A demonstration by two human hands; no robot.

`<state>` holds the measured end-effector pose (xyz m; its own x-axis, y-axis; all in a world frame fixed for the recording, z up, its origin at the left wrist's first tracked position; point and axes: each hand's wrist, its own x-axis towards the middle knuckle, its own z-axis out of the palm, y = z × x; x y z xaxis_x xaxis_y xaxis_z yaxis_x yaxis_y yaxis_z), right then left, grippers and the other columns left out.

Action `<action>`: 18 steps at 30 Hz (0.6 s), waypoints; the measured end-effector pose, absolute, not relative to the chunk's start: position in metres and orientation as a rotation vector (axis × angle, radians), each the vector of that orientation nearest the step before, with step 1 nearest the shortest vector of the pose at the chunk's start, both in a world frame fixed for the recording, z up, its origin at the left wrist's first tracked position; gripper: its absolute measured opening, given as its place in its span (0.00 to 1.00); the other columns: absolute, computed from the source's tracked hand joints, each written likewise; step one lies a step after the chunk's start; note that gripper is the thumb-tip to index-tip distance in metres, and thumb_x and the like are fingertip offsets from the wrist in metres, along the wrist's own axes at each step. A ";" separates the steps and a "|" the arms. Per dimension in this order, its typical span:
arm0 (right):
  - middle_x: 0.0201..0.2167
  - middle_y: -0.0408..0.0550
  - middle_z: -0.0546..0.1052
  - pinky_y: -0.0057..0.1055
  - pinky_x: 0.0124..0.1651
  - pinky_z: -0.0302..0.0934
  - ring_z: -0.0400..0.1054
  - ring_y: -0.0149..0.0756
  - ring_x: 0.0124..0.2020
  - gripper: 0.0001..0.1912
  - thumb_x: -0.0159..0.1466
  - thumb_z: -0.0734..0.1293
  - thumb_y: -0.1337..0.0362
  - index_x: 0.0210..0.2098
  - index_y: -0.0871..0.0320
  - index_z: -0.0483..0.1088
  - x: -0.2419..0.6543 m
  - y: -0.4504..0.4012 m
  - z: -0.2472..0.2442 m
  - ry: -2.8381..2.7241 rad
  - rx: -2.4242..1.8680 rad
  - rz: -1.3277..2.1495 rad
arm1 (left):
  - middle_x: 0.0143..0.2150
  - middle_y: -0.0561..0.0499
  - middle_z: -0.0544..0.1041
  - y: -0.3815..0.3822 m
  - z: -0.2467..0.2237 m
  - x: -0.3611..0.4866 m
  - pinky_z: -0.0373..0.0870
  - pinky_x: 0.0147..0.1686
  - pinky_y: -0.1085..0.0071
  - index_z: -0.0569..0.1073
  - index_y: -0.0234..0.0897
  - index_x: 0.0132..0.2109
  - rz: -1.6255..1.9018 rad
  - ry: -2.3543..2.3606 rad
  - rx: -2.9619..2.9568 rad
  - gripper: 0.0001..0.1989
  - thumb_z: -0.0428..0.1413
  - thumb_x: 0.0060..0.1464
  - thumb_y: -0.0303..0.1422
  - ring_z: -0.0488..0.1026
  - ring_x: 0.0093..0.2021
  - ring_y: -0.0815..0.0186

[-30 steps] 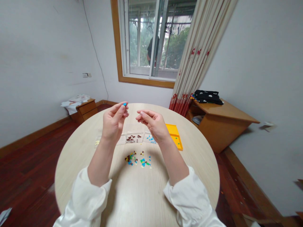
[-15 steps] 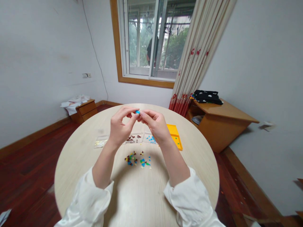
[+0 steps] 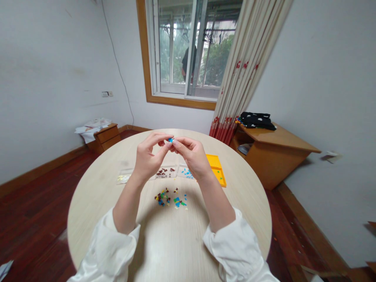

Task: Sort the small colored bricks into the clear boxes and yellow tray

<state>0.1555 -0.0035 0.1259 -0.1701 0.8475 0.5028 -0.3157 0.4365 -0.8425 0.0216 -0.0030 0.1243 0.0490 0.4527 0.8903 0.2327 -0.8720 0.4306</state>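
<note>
Above the far half of the round table (image 3: 164, 243), my left hand (image 3: 150, 156) and my right hand (image 3: 190, 156) meet at the fingertips. Between them they pinch a small blue piece (image 3: 170, 140); its exact shape is too small to tell. Below the hands on the table lies a cluster of brown, blue, green and yellow pieces (image 3: 161, 197). Just right of it are a blue and green group (image 3: 178, 201) and a few tiny loose bits.
Clear trays hold brown pieces (image 3: 166, 172), blue pieces (image 3: 187, 172) and pale yellow pieces (image 3: 123, 178). An open yellow case (image 3: 214, 161) stands at the right. Beyond the table are a wooden desk (image 3: 279, 137) with dark cloth and a small cabinet (image 3: 108, 135). A person is partly visible through the window.
The blue piece and the fingertips have shifted very slightly left and down. Both hands still pinch it, and the pieces on the table lie as before.
</note>
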 end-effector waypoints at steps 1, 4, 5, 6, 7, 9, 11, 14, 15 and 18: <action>0.23 0.42 0.74 0.31 0.38 0.62 0.66 0.29 0.29 0.12 0.50 0.72 0.54 0.27 0.57 0.74 0.156 -0.003 0.126 -1.370 -0.511 1.119 | 0.34 0.48 0.76 -0.003 0.124 0.021 0.67 0.33 0.71 0.77 0.37 0.39 1.928 0.703 2.146 0.07 0.58 0.52 0.32 0.69 0.32 0.69; 0.23 0.41 0.74 0.31 0.38 0.62 0.65 0.29 0.28 0.12 0.50 0.72 0.55 0.26 0.56 0.74 0.156 -0.003 0.125 -1.357 -0.498 1.123 | 0.35 0.48 0.76 -0.002 0.123 0.021 0.67 0.33 0.71 0.77 0.38 0.39 1.918 0.702 2.144 0.07 0.58 0.52 0.32 0.69 0.32 0.69; 0.23 0.41 0.73 0.31 0.38 0.62 0.65 0.29 0.28 0.12 0.50 0.72 0.55 0.26 0.56 0.74 0.156 -0.004 0.125 -1.357 -0.501 1.122 | 0.35 0.48 0.76 -0.002 0.123 0.021 0.67 0.33 0.71 0.77 0.38 0.39 1.917 0.703 2.142 0.07 0.58 0.52 0.32 0.69 0.32 0.69; 0.23 0.41 0.73 0.31 0.38 0.61 0.65 0.29 0.29 0.12 0.50 0.72 0.54 0.26 0.56 0.74 0.156 -0.004 0.125 -1.360 -0.507 1.120 | 0.35 0.48 0.76 -0.002 0.124 0.021 0.67 0.33 0.71 0.77 0.38 0.39 1.918 0.703 2.140 0.07 0.58 0.52 0.32 0.69 0.32 0.69; 0.23 0.42 0.73 0.31 0.38 0.61 0.65 0.29 0.29 0.12 0.50 0.72 0.54 0.26 0.56 0.74 0.156 -0.004 0.125 -1.362 -0.512 1.117 | 0.34 0.48 0.76 -0.002 0.124 0.021 0.67 0.33 0.71 0.77 0.38 0.39 1.918 0.704 2.140 0.07 0.58 0.52 0.32 0.69 0.32 0.69; 0.24 0.42 0.73 0.31 0.38 0.61 0.65 0.29 0.29 0.12 0.51 0.72 0.54 0.27 0.56 0.74 0.156 -0.004 0.125 -1.369 -0.514 1.114 | 0.34 0.48 0.76 -0.003 0.124 0.021 0.67 0.32 0.71 0.77 0.37 0.39 1.919 0.703 2.139 0.07 0.58 0.52 0.32 0.69 0.32 0.69; 0.24 0.42 0.73 0.31 0.38 0.61 0.65 0.29 0.29 0.12 0.51 0.72 0.54 0.27 0.56 0.74 0.156 -0.004 0.125 -1.373 -0.507 1.112 | 0.34 0.48 0.76 -0.003 0.124 0.021 0.67 0.32 0.71 0.77 0.37 0.39 1.912 0.705 2.136 0.07 0.58 0.52 0.32 0.69 0.32 0.69; 0.24 0.42 0.74 0.31 0.38 0.60 0.65 0.29 0.29 0.13 0.51 0.71 0.53 0.27 0.57 0.74 0.155 -0.004 0.126 -1.378 -0.521 1.105 | 0.35 0.47 0.76 -0.003 0.124 0.021 0.68 0.33 0.71 0.77 0.37 0.39 1.899 0.717 2.132 0.08 0.58 0.52 0.33 0.70 0.33 0.68; 0.25 0.42 0.74 0.31 0.38 0.60 0.65 0.29 0.30 0.13 0.51 0.71 0.53 0.27 0.57 0.74 0.156 -0.005 0.126 -1.379 -0.532 1.102 | 0.35 0.47 0.76 -0.003 0.124 0.021 0.68 0.33 0.71 0.77 0.37 0.39 1.897 0.724 2.132 0.08 0.57 0.53 0.34 0.70 0.33 0.68; 0.24 0.42 0.74 0.30 0.37 0.60 0.65 0.29 0.29 0.13 0.51 0.71 0.53 0.27 0.57 0.74 0.156 -0.005 0.126 -1.375 -0.550 1.102 | 0.34 0.48 0.76 -0.003 0.125 0.021 0.68 0.33 0.71 0.77 0.37 0.38 1.906 0.749 2.135 0.08 0.58 0.52 0.34 0.70 0.32 0.69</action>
